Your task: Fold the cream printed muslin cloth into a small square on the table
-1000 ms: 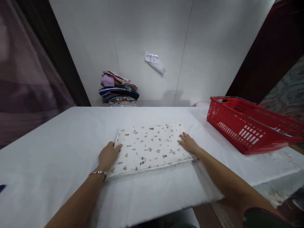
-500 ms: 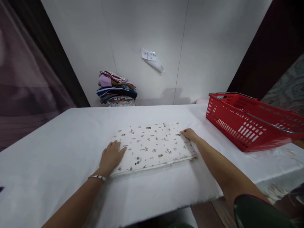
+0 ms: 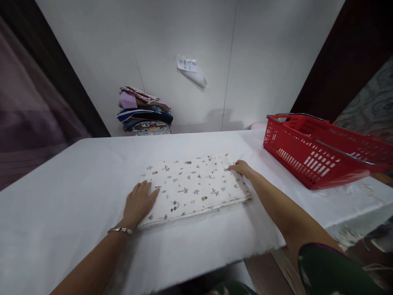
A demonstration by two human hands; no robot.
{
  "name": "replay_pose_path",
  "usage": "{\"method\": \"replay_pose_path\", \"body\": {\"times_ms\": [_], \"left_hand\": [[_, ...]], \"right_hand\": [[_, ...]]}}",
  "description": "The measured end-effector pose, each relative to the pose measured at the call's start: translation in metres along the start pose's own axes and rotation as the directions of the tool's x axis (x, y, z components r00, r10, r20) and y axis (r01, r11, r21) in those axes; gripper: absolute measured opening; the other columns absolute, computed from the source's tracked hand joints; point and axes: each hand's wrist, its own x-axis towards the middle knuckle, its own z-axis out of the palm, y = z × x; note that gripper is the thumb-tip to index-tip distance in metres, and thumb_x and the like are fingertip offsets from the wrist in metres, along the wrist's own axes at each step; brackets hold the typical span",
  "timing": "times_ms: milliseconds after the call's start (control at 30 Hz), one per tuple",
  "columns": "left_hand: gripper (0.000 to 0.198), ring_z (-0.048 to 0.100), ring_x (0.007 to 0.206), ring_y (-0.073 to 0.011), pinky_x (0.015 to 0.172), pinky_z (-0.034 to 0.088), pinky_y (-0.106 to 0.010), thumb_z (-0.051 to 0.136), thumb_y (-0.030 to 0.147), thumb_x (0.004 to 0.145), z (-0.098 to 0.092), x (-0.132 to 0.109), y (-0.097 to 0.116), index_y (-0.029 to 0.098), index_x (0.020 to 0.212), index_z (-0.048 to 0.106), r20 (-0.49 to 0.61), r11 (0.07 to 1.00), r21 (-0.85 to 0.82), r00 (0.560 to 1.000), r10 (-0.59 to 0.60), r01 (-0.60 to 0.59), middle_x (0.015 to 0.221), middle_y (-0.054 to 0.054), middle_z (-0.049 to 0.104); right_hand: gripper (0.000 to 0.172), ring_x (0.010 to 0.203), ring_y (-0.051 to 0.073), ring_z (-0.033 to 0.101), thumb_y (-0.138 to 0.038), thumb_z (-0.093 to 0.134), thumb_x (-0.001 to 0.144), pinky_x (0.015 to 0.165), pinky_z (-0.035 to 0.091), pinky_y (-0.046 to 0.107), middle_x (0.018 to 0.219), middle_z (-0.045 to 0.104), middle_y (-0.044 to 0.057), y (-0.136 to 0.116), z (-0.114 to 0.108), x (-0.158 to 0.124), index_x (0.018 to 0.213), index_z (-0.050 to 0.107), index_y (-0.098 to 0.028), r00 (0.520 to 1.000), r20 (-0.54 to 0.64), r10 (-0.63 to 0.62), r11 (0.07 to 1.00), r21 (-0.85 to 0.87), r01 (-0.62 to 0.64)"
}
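Observation:
A folded white cloth (image 3: 190, 186) printed with small palms, rainbows and leaves lies flat in the middle of the table, its layers showing along the near edge. My left hand (image 3: 139, 205) rests on its left edge, fingers stretched out and thumb apart, a silver bracelet at the wrist. At the cloth's right edge, my right hand (image 3: 242, 168) has its fingers drawn together, the tips on the printed top near the far corner. Part of those fingers is hidden by the hand itself.
The table (image 3: 76, 184) has a white cover with a frayed near edge. A red plastic basket (image 3: 307, 159) with metal handles stands at the right. A stack of folded fabrics (image 3: 145, 114) is against the back wall, left of a taped paper note (image 3: 188, 65).
The whole view has shifted a little, so everything sits slightly further left and up. Both hands stay at the same edges of the cloth, which looks unchanged.

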Motion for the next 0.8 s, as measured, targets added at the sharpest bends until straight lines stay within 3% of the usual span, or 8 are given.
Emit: {"method": "replay_pose_path", "body": {"times_ms": [200, 433, 633, 800], "left_hand": [[0.06, 0.027, 0.133, -0.0281, 0.106, 0.027, -0.044, 0.028, 0.05, 0.087, -0.002, 0.0, 0.0, 0.013, 0.132, 0.043, 0.01, 1.0, 0.02, 1.0, 0.009, -0.009, 0.144, -0.011, 0.036], [0.06, 0.03, 0.132, -0.0284, 0.106, 0.028, -0.043, 0.029, 0.049, 0.087, -0.002, 0.002, 0.003, 0.011, 0.13, 0.045, -0.01, 0.999, 0.039, 0.999, 0.031, -0.031, 0.142, -0.012, 0.039], [0.063, 0.029, 0.132, -0.0293, 0.106, 0.028, -0.044, 0.028, 0.05, 0.087, -0.003, 0.001, 0.004, 0.009, 0.132, 0.044, 0.02, 0.999, 0.035, 1.0, 0.022, -0.022, 0.143, -0.012, 0.037], [0.062, 0.029, 0.133, -0.0291, 0.106, 0.028, -0.044, 0.028, 0.051, 0.087, -0.003, 0.001, 0.004, 0.01, 0.132, 0.044, 0.003, 0.999, 0.017, 1.0, 0.029, -0.029, 0.143, -0.012, 0.038]], "right_hand": [[0.046, 0.055, 0.017, 0.06, -0.051, 0.068, 0.071, 0.047, 0.043, 0.025, 0.073, 0.065, 0.012, -0.003, -0.011, -0.009, 0.087, 0.064, -0.008, 0.991, 0.118, 0.066, 0.998, -0.017, -0.064], [0.056, 0.045, 0.021, 0.058, -0.054, 0.069, 0.068, 0.044, 0.047, 0.03, 0.053, 0.06, 0.009, -0.006, -0.017, -0.024, 0.089, 0.063, -0.003, 0.968, 0.214, 0.133, 0.983, -0.155, -0.101], [0.051, 0.049, 0.02, 0.061, -0.057, 0.065, 0.071, 0.047, 0.046, 0.027, 0.065, 0.065, 0.009, -0.004, -0.012, -0.026, 0.089, 0.064, -0.009, 0.98, 0.181, 0.083, 0.96, -0.28, -0.03], [0.046, 0.069, 0.023, 0.066, -0.056, 0.065, 0.071, 0.058, 0.046, 0.025, 0.078, 0.068, 0.012, -0.002, -0.01, -0.029, 0.084, 0.065, -0.012, 0.992, 0.126, -0.003, 0.939, -0.342, 0.046]]}}
